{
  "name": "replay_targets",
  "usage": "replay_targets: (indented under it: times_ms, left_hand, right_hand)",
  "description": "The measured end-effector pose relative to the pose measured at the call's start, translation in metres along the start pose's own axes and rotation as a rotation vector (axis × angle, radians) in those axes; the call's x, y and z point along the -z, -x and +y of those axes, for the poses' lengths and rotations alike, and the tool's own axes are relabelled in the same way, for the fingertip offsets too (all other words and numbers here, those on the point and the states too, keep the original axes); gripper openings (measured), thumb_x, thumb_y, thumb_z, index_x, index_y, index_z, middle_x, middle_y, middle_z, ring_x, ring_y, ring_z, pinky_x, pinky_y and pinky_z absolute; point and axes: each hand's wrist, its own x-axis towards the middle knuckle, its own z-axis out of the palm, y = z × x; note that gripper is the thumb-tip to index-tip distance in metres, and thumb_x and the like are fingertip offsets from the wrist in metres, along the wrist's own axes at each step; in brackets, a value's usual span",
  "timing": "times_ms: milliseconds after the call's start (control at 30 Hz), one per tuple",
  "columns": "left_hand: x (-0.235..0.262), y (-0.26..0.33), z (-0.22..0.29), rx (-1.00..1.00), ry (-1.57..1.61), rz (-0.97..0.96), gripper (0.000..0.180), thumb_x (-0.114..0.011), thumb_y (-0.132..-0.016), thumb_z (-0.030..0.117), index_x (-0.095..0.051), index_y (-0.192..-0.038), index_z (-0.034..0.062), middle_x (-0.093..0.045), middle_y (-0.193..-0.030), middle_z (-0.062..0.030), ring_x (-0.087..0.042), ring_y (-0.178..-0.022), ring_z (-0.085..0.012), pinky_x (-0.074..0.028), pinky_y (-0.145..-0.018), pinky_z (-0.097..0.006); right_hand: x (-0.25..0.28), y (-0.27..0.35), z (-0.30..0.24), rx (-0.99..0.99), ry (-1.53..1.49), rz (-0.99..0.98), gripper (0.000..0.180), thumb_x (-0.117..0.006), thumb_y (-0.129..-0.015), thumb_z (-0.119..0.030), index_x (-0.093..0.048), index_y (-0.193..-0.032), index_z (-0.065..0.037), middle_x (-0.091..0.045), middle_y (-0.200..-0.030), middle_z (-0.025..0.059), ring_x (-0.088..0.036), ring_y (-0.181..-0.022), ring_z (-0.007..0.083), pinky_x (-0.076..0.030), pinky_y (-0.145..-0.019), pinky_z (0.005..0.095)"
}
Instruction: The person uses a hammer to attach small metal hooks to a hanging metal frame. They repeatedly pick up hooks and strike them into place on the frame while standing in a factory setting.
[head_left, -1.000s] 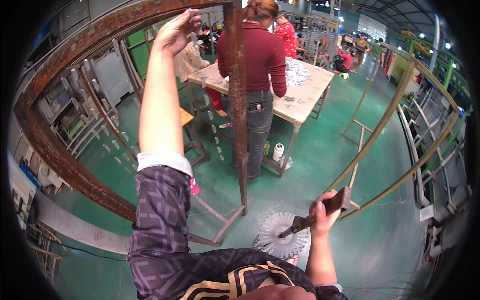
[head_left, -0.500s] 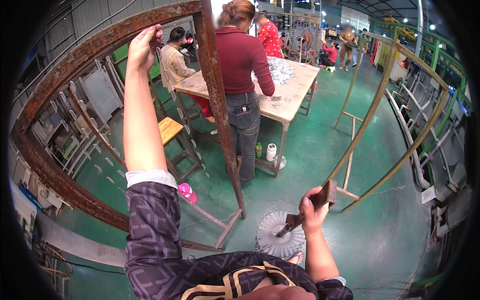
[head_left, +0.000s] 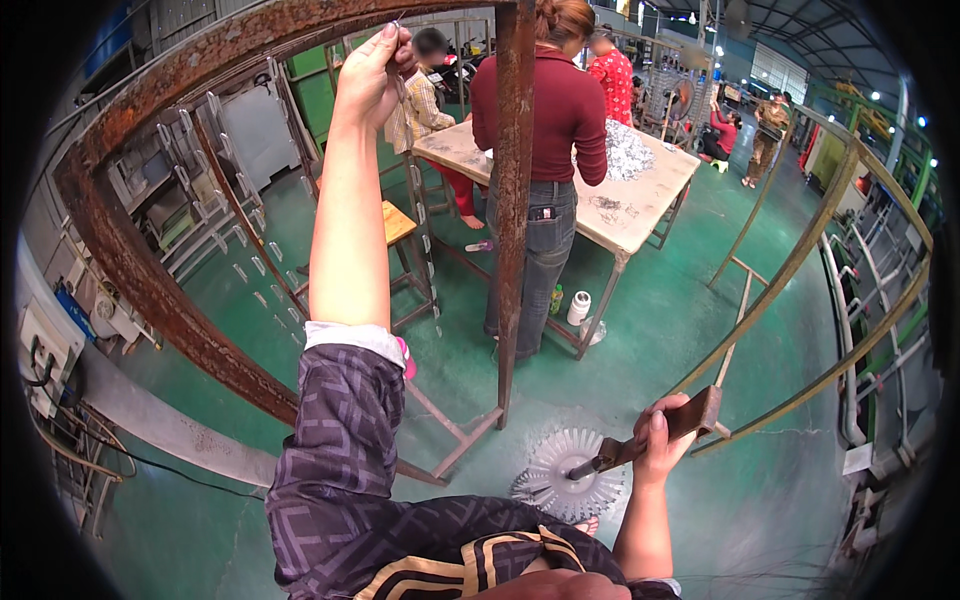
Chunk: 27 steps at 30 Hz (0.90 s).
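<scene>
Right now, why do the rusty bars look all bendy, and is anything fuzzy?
In the head view the fisheye lens curves the straight rusty frame toward the black round rim. The left hand up at the frame and the right hand on the dark handle of the spiked disc tool look fairly sharp. Ceiling lamps glare at the top right, and far people look small and soft.

the left hand (head_left: 372,68), raised at the rusty frame (head_left: 130,270), now sits further left and lower in view than a second ago, pinching a thin metal strip (head_left: 428,250) that hangs down. the right hand (head_left: 655,448) with its flat bar tool (head_left: 650,442) has lifted slightly above the round finned disc (head_left: 560,480). the person in the dark red top (head_left: 545,110) at the worktop (head_left: 640,200) appears nearer and more central.
</scene>
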Motion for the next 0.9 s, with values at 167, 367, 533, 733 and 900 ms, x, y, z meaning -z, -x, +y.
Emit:
replay_targets:
  times_ms: [167,367,533,733,900]
  left_hand:
    - [-0.010,0.025,-0.007,0.013,0.008,0.036,0.028,-0.047,-0.091,0.031,-0.047,-0.082,0.0044,-0.039,-0.066,0.0004,-0.038,-0.064,-0.0127,-0.036,-0.066,-0.028]
    - [-0.018,0.070,-0.016,0.045,0.006,0.071,0.025,-0.044,-0.093,0.026,-0.046,-0.081,0.0036,-0.039,-0.066,0.0002,-0.037,-0.064,-0.0120,-0.035,-0.067,-0.027]
    - [-0.035,0.123,-0.029,0.067,-0.026,0.064,0.024,-0.043,-0.092,0.024,-0.046,-0.079,0.0039,-0.040,-0.066,-0.0002,-0.035,-0.064,-0.0125,-0.033,-0.066,-0.027]
    - [-0.055,0.201,-0.070,0.225,0.091,-0.040,0.026,-0.047,-0.091,0.024,-0.049,-0.077,0.0018,-0.045,-0.071,-0.0018,-0.039,-0.065,-0.0106,-0.033,-0.064,-0.023]
    - [-0.066,0.286,-0.113,0.547,0.170,-0.206,0.031,-0.051,-0.088,0.031,-0.050,-0.077,0.0020,-0.047,-0.072,-0.0018,-0.040,-0.067,-0.0100,-0.034,-0.064,-0.023]
  right_hand:
    - [-0.003,-0.002,-0.008,-0.019,-0.004,0.001,0.026,-0.058,-0.079,-0.023,-0.042,-0.078,-0.002,-0.038,-0.053,0.0006,-0.034,-0.038,0.0068,-0.029,-0.036,0.0200]
    - [-0.007,-0.004,-0.009,-0.004,-0.005,0.006,0.026,-0.058,-0.080,-0.023,-0.042,-0.078,-0.003,-0.038,-0.053,0.0005,-0.034,-0.037,0.0068,-0.028,-0.037,0.0198]
    - [-0.006,-0.005,-0.006,-0.017,0.000,-0.030,0.026,-0.056,-0.081,-0.024,-0.041,-0.078,-0.003,-0.036,-0.049,-0.0012,-0.033,-0.037,0.0064,-0.028,-0.037,0.0198]
    - [-0.001,-0.016,0.002,0.037,-0.006,-0.059,0.026,-0.054,-0.082,-0.024,-0.041,-0.080,-0.002,-0.035,-0.044,-0.0015,-0.031,-0.033,0.0071,-0.027,-0.035,0.0199]
    - [0.000,-0.028,0.004,-0.090,-0.188,-0.202,0.025,-0.055,-0.081,-0.022,-0.042,-0.082,0.000,-0.036,-0.044,-0.0005,-0.031,-0.033,0.0077,-0.027,-0.034,0.0216]
